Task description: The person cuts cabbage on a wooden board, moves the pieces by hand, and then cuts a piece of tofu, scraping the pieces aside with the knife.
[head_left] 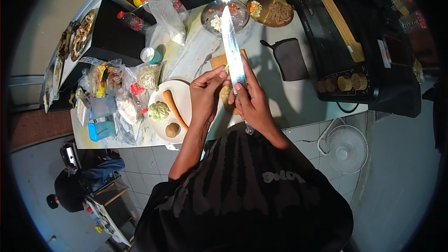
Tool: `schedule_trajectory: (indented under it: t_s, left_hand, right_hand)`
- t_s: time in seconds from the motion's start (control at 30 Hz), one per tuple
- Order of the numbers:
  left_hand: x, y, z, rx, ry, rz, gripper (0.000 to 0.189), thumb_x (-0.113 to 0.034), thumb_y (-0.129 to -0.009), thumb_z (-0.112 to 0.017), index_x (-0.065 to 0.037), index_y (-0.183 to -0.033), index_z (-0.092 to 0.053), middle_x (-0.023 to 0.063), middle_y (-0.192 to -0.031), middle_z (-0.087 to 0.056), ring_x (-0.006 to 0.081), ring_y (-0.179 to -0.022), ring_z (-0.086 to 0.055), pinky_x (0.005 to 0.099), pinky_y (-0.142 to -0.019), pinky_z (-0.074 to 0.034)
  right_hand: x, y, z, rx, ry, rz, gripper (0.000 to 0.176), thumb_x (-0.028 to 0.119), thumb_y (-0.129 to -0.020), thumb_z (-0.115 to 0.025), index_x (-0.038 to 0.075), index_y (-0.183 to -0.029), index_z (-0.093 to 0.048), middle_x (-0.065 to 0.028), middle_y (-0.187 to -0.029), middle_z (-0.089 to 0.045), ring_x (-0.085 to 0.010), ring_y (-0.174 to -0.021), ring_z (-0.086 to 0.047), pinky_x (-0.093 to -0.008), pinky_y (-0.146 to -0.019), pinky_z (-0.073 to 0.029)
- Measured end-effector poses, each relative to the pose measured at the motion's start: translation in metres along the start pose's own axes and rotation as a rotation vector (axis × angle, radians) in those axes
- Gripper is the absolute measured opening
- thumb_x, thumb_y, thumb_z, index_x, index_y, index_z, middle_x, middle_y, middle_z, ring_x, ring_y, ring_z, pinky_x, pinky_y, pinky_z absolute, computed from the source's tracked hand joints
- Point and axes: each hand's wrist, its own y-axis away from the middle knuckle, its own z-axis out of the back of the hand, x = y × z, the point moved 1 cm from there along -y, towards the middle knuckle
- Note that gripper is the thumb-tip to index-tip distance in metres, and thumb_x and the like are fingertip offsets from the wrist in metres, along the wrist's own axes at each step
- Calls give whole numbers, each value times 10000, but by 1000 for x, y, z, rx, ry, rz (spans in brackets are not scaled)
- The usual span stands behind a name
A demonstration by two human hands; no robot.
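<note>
My right hand (254,105) is closed round a large kitchen knife (232,42), its broad shiny blade pointing away from me. The fingers of my left hand (205,94) pinch a small pale green vegetable piece (226,69) beside the blade. Beneath both hands lies a wooden cutting board (216,61), mostly covered by them. To the left, a white plate (161,94) bears a carrot (173,106), a pale green cauliflower-like vegetable (159,111) and a round brown vegetable (172,130).
Beyond the board stand a metal plate of cut pieces (205,15) and a gold plate (268,1). A dark pouch (291,60) lies right, near a black oven (345,72). Bagged food (149,75) crowds the left. Another person (74,189) is at lower left.
</note>
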Motion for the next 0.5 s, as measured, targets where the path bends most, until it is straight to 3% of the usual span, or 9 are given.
schedule_trajectory:
  t_s: [0.13,0.2,0.23,0.3,0.5]
  left_hand:
    - [-3,1,-6,-74,-39,-75,237,-5,-936,-693,68,-1161,-700,136,-939,-747,148,-819,-699,255,-780,-566]
    - [-3,0,-5,-96,-25,-72,230,-3,-934,-694,71,-1152,-703,138,-935,-747,150,-819,-701,256,-781,-567]
    - [-3,0,-4,-94,-36,-80,227,-3,-934,-694,72,-1147,-704,138,-933,-747,152,-819,-702,257,-784,-567]
    - [-3,0,-4,-95,-47,-86,223,-3,-934,-694,74,-1143,-705,139,-931,-746,154,-820,-704,258,-787,-568]
    - [-2,0,-4,-71,-73,-105,222,-10,-935,-698,76,-1140,-705,137,-931,-745,163,-842,-712,265,-798,-571]
  right_hand:
    - [0,0,-4,-26,-33,30,627,18,-1036,-421,104,-1620,-209,-48,-815,-607,-81,-635,-517,-249,-561,-428]
    - [-6,-1,-3,-15,-8,61,619,103,-1077,-418,170,-1635,-160,-15,-773,-568,-17,-499,-385,-193,-437,-342]
    - [-6,-1,-3,-14,-7,61,619,103,-1077,-418,170,-1635,-160,-15,-773,-568,-17,-499,-385,-193,-437,-342]
    - [-6,0,-1,-19,10,22,619,30,-1042,-432,112,-1618,-222,-35,-761,-583,-80,-630,-512,-253,-565,-426]
    - [-7,0,-1,-20,14,23,616,42,-1045,-440,115,-1618,-225,-34,-746,-565,-86,-628,-502,-257,-575,-427]
